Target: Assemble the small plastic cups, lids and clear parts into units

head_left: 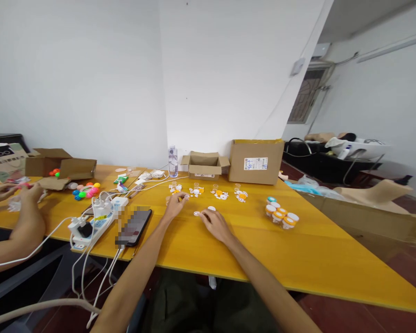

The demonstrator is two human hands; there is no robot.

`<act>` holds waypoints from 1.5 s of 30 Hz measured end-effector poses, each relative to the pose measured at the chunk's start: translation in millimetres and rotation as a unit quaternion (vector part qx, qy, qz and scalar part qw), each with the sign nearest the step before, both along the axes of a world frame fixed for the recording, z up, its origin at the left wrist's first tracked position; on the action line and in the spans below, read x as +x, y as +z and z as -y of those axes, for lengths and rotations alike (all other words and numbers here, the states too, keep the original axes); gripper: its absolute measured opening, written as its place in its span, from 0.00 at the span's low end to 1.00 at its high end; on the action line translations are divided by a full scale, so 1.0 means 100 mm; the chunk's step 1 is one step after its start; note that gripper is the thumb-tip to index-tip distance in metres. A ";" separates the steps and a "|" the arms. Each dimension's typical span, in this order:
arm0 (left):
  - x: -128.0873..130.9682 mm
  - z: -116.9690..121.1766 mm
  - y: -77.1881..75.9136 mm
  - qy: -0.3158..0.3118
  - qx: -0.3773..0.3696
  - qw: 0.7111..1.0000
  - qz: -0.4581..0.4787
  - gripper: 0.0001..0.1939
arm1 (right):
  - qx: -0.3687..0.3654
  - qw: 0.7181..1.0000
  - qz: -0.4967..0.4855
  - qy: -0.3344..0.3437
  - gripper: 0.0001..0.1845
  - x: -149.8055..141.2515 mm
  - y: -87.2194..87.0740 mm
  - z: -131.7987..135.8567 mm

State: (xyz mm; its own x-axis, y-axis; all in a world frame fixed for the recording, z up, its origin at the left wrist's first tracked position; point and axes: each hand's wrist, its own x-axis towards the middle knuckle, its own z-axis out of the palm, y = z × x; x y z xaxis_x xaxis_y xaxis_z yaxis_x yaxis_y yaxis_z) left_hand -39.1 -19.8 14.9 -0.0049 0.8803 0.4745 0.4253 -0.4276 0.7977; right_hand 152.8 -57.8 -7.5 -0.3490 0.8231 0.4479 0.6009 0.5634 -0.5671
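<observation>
The left hand [175, 206] has thumb and fingers closed at the tips, pinching a small white piece [186, 197] above the table [298, 259]. The right hand [217, 225] is palm down, its fingertips at a white patterned piece [196, 213]; whether it pinches this piece or only touches it cannot be told. A white disc [211, 208] lies just beyond the right hand's knuckles. Beyond both grips, white and orange pieces [197, 191] lie in loose groups beside small clear cups. Behind these stand an open carton [204, 172] and a larger box [254, 162]. Orange-rimmed jars [280, 213] are clustered well to the right of the right grip. A phone [137, 227] lies left of the left forearm.
</observation>
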 end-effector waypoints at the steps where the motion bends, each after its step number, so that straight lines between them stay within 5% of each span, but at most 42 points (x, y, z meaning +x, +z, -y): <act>1: -0.01 0.00 0.00 0.007 0.011 1.000 -0.021 0.07 | 0.007 0.999 0.037 -0.008 0.13 -0.01 0.01 0.02; 8: 0.00 0.03 -0.09 -0.022 0.047 0.981 -0.184 0.10 | 0.022 0.982 0.177 -0.057 0.10 -0.06 0.05 0.10; 18: -0.04 0.04 -0.15 -0.019 0.039 0.956 -0.289 0.12 | 0.028 0.977 0.195 -0.077 0.08 -0.07 0.03 0.10; 25: -0.04 0.02 -0.13 0.020 0.064 0.978 -0.198 0.11 | 0.064 0.977 0.196 -0.048 0.11 -0.10 -0.08 0.03; 32: -0.06 0.00 -0.01 0.178 0.119 0.976 -0.048 0.11 | 0.080 0.976 0.201 -0.015 0.10 -0.20 -0.09 -0.06; 38: -0.11 -0.03 -0.04 0.277 0.075 0.958 0.022 0.09 | 0.044 0.972 0.230 -0.023 0.10 -0.37 0.02 -0.08; 45: -0.22 -0.20 -0.22 0.248 -0.003 0.962 0.112 0.11 | 0.054 0.981 0.183 -0.039 0.08 -0.45 0.02 -0.11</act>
